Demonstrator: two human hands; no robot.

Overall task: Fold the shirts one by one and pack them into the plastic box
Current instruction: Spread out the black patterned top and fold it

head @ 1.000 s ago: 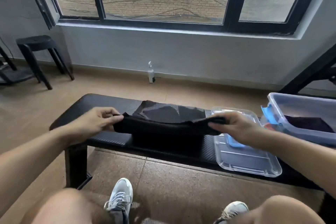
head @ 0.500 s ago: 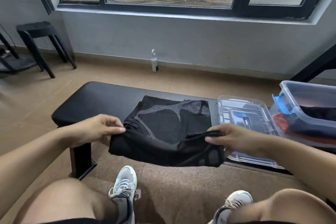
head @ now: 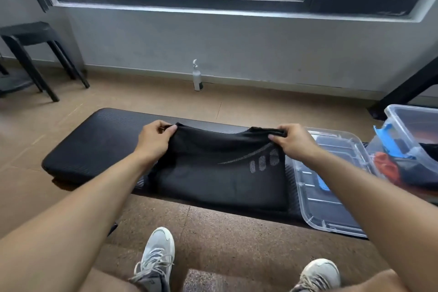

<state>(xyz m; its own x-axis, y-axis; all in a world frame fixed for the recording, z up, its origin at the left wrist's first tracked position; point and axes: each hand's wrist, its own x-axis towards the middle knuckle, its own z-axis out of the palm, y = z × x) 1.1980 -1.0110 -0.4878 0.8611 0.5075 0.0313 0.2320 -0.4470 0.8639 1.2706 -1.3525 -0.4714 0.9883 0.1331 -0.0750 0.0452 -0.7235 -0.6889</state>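
Observation:
A black shirt (head: 218,173) with a grey dotted print lies folded on the black padded bench (head: 94,140). My left hand (head: 155,140) pinches its far left corner, and my right hand (head: 292,141) pinches its far right corner. Both corners are at the far edge of the fold, slightly raised. At the right edge of the view stands the clear plastic box (head: 400,123) with blue latches, holding dark and orange clothes.
The box's clear lid (head: 331,197) lies on the bench right of the shirt. A spray bottle (head: 197,77) stands on the floor by the wall. A black stool (head: 30,52) is at far left. My shoes (head: 156,256) rest on the floor below.
Both hands carried the shirt's near edge away from me, across the shirt to its far side, folding it in half. The camera has tilted down.

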